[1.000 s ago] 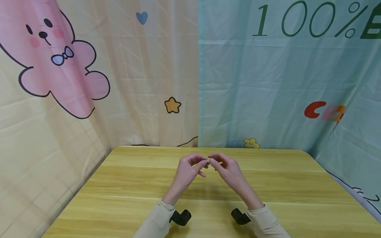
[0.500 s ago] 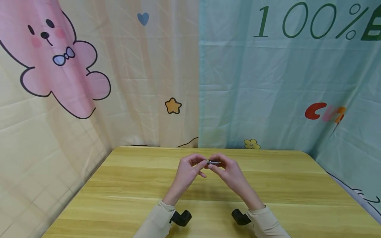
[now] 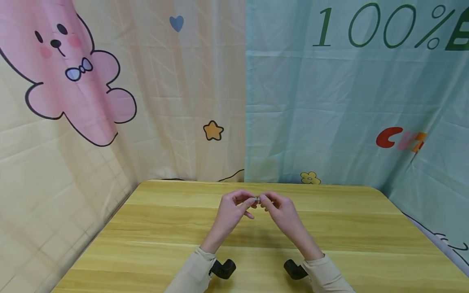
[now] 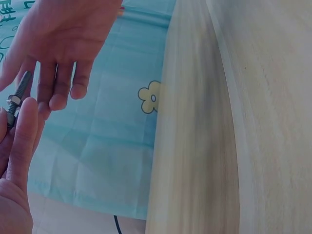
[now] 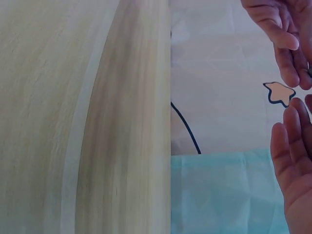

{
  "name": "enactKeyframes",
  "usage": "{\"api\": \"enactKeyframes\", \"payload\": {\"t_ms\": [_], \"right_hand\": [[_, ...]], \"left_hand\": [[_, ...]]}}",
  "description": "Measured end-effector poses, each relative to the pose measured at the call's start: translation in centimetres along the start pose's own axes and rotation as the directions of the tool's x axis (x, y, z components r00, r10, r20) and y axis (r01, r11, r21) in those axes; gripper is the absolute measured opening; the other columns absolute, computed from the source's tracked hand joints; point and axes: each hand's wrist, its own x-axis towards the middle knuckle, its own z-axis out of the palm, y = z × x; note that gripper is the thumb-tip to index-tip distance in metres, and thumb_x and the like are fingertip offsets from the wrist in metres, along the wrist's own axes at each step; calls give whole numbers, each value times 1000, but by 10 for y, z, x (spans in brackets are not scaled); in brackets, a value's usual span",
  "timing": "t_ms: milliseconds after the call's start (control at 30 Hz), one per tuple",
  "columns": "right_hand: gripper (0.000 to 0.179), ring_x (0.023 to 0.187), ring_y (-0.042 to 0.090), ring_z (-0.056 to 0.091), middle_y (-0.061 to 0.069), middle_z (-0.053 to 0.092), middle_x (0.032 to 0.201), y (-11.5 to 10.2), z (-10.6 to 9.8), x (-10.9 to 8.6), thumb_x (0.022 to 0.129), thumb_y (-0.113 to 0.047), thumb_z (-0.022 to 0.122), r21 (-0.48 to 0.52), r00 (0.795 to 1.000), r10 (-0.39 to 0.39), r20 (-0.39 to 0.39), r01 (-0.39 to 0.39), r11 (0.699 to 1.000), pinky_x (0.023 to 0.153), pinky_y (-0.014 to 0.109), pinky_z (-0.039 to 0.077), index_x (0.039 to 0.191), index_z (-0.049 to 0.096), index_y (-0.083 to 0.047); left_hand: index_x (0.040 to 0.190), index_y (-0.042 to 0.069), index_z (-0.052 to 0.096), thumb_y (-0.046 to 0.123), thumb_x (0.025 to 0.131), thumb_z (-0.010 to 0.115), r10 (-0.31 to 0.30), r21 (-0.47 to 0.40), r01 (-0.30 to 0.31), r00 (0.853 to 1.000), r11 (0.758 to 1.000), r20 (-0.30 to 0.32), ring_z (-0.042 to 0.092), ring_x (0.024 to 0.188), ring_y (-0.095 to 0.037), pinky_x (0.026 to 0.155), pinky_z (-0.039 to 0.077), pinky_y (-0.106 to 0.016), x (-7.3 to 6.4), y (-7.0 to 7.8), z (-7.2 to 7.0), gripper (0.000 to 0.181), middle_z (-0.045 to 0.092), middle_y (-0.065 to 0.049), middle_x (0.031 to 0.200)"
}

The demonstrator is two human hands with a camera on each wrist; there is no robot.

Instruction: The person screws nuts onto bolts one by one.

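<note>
A small metal bolt (image 4: 21,90) with a nut (image 4: 13,100) partway along its threads is held above the wooden table. My left hand (image 3: 232,205) pinches the bolt's head end between thumb and fingers. From the opposite side, my right hand (image 3: 281,208) brings thumb and index finger around the threaded end, fingertips right at the nut in the head view. In the left wrist view the right thumb's tip runs off the frame, and its other fingers (image 4: 61,85) extend loosely. Both hands (image 5: 297,170) cover most of the bolt in the right wrist view.
The wooden table (image 3: 165,228) spreads beneath both hands, its far edge close to printed curtains (image 3: 329,101). Black wrist devices (image 3: 224,268) jut inward from both sleeves (image 3: 194,270).
Half a second ago the bolt's threaded shank showed between the right fingers. The right thumb now covers it in the head view, fingertips back beside the nut. The left hand stays in place.
</note>
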Motion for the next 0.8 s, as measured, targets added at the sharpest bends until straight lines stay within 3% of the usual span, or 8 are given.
{"api": "enactKeyframes", "payload": {"t_ms": [167, 333, 633, 800], "right_hand": [[21, 97, 17, 63, -1, 67, 105, 2, -1, 1, 93, -23, 71, 73, 998, -50, 40, 47, 996, 84, 34, 55, 111, 68, -14], [17, 95, 18, 65, -1, 68, 101, 4, 0, 3, 91, -12, 73, 77, 990, -134, 47, 130, 989, 85, 34, 57, 107, 68, -14], [11, 94, 15, 66, -1, 69, 101, 1, 2, 3, 94, -13, 67, -26, 995, -97, 27, 97, 995, 87, 38, 56, 105, 70, -10], [7, 87, 28, 66, 7, 68, 93, -22, 1, -1, 97, -5, 62, -57, 998, -68, 15, 69, 996, 82, 42, 56, 98, 69, -4]], "left_hand": [[103, -9, 68, 0, 95, 63, -9, -4, 9, 1000, 1000, -13, 64, 91, -47, 62, 61, -47, 1, 0, 0, 13, 68, -24, 97], [102, -8, 68, 1, 95, 64, -14, 3, 14, 1000, 1000, -10, 65, 90, -46, 61, 62, -45, 1, 0, -1, 13, 68, -23, 96], [101, -1, 70, 12, 94, 68, 4, 10, -4, 1000, 1000, 0, 67, 87, -35, 60, 62, -43, -1, -3, -2, 15, 70, -15, 93], [101, -2, 70, 10, 95, 66, -3, 20, 3, 1000, 1000, 24, 66, 89, -37, 60, 61, -44, -1, 2, 0, 14, 70, -18, 95]]}}
